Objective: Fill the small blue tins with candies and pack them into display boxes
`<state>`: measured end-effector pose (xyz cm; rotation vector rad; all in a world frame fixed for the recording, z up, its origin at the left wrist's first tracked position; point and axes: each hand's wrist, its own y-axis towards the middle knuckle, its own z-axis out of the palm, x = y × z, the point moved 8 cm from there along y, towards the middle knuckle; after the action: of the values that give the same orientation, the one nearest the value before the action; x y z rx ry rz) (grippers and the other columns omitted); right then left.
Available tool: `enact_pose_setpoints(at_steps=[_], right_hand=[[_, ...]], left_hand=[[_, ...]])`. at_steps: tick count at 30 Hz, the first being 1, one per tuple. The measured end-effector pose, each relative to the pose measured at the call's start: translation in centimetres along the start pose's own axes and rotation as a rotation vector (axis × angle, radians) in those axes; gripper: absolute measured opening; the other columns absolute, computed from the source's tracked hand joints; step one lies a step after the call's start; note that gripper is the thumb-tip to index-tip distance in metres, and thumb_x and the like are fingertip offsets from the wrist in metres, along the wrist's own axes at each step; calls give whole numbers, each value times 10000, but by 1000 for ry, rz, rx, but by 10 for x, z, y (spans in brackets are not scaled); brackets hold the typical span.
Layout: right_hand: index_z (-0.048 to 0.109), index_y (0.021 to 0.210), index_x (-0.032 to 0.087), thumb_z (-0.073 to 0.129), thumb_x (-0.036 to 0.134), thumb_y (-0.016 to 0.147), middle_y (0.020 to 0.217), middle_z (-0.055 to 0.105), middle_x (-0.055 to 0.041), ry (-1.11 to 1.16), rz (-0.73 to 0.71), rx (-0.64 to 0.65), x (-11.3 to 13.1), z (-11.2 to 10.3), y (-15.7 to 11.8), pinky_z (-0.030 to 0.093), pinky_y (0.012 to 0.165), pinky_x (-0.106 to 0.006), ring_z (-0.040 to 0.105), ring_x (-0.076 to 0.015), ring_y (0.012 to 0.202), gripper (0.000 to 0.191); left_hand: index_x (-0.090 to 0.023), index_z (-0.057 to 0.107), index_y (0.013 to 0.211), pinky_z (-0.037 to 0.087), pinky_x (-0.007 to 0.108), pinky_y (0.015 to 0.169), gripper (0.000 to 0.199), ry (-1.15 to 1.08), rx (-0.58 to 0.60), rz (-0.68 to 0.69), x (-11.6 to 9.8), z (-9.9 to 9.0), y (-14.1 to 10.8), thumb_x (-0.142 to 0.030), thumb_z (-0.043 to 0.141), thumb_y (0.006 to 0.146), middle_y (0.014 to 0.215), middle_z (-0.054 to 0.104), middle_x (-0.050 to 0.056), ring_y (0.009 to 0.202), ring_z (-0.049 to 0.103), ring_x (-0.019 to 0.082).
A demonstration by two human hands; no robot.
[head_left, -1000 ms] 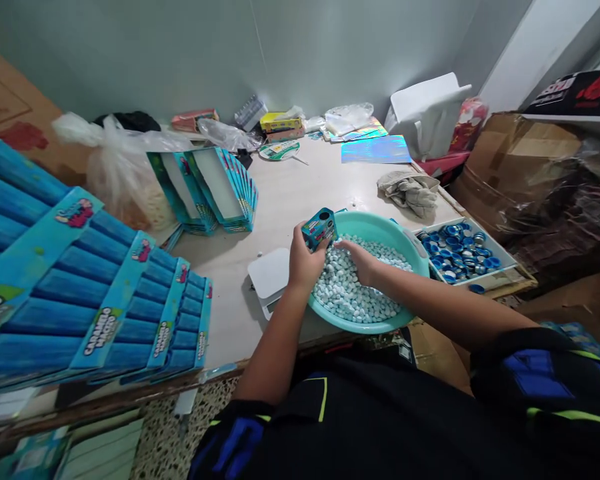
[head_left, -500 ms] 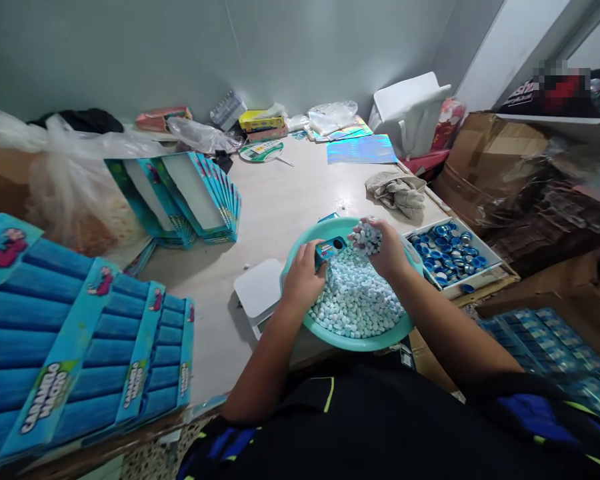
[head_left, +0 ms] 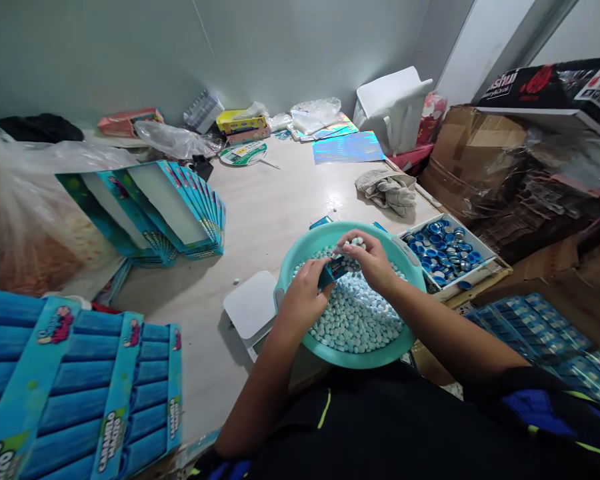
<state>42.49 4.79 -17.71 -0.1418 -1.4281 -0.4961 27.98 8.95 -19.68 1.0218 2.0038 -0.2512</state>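
A turquoise basin (head_left: 363,361) filled with small pale candies (head_left: 355,327) sits in front of me. Over its left half, my left hand (head_left: 304,292) is closed round a small blue printed container (head_left: 333,269), which tilts to the right. My right hand (head_left: 375,261) cups a handful of candies right at the container's top end, and some show between its fingers. The container's opening is hidden behind the fingers and candies. Left of the basin, a white scale (head_left: 250,303) stands partly under my left forearm.
Blue caps fill a white tray (head_left: 484,261) on the right. A grey cloth (head_left: 387,191) lies behind it. Blue display boxes (head_left: 80,380) stand at left, with folded blue cartons (head_left: 195,213) farther back. Cardboard boxes (head_left: 473,150) are stacked at right.
My right hand has moved left and down with its candies, from beside the container to its top end. The container is now tilted and more covered. The view has shifted slightly.
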Motion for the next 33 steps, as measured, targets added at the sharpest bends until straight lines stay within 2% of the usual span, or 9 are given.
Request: enact_pose_setpoints(at_steps=[8, 16, 19, 21, 23, 25, 27, 29, 33], right_hand=[[641, 734, 229, 664, 452, 952, 893, 680, -33, -207, -189, 209, 31, 10, -9, 509, 955, -400, 650, -236, 943, 313], [649, 830, 212, 625, 365, 1024, 1091, 735, -69, -444, -190, 277, 40, -16, -52, 498, 999, -408, 656, -261, 1148, 248], [668, 904, 212, 606, 326, 1032, 1035, 740, -66, -636, -291, 365, 44, -23, -45, 482, 984, -428, 676, -250, 1061, 183], [683, 943, 206, 577, 328, 1043, 1006, 741, -72, -698, -318, 379, 45, -33, -13, 502, 927, -413, 684, -236, 993, 190], [703, 970, 198, 573, 345, 1042, 1002, 739, -76, -745, -244, 362, 33, -49, 41, 527, 839, -366, 684, -220, 941, 209], [721, 1017, 191, 612, 322, 1019, 1031, 740, -70, -798, -58, 412, 3, -62, 104, 525, 766, -302, 683, -198, 915, 170], [717, 1094, 159, 584, 205, 1016, 1038, 739, -70, -862, 168, 512, -40, -66, 159, 483, 684, -236, 679, -154, 839, 161], [693, 1184, 129, 594, 168, 1008, 1054, 728, -88, -984, 237, 443, -72, -69, 203, 426, 634, -214, 650, -135, 796, 205], [718, 1045, 136, 769, 139, 882, 961, 724, -72, -1046, 275, 445, -126, -49, 233, 386, 596, -216, 602, -144, 738, 171]], left_hand=[[-231, 625, 1294, 477, 450, 1142, 420, -8, -45, -63, 3, -8, 3, -153, 665, 883, 1315, 634, 87, 1285, 593, 277], [-291, 611, 1377, 556, 405, 1059, 512, 172, 9, -24, -6, -11, -19, -116, 602, 896, 1369, 648, 55, 1269, 632, 257], [-300, 611, 1378, 507, 447, 1138, 464, 207, -48, 93, -9, -27, -27, -192, 633, 927, 1390, 648, 54, 1306, 619, 265], [-297, 688, 1209, 432, 479, 1212, 305, 167, -222, 187, -7, -59, -35, -191, 644, 926, 1282, 700, 24, 1259, 650, 248], [-283, 712, 1002, 442, 504, 1195, 123, 166, -535, 133, 16, -109, -49, -217, 666, 909, 1116, 733, -4, 1138, 694, 241], [-277, 713, 928, 535, 522, 1061, 92, 269, -779, -135, 61, -155, -64, -348, 687, 877, 1021, 725, 4, 1030, 700, 269], [-257, 735, 977, 583, 539, 914, 305, 391, -700, -517, 122, -180, -70, -499, 650, 811, 997, 718, 47, 964, 696, 319], [-190, 731, 1111, 595, 520, 821, 564, 344, -463, -816, 181, -184, -74, -568, 656, 700, 990, 714, 104, 887, 696, 341], [-113, 665, 1332, 584, 445, 849, 903, 272, -215, -871, 231, -176, -66, -701, 657, 647, 1111, 714, 181, 1009, 696, 353]])
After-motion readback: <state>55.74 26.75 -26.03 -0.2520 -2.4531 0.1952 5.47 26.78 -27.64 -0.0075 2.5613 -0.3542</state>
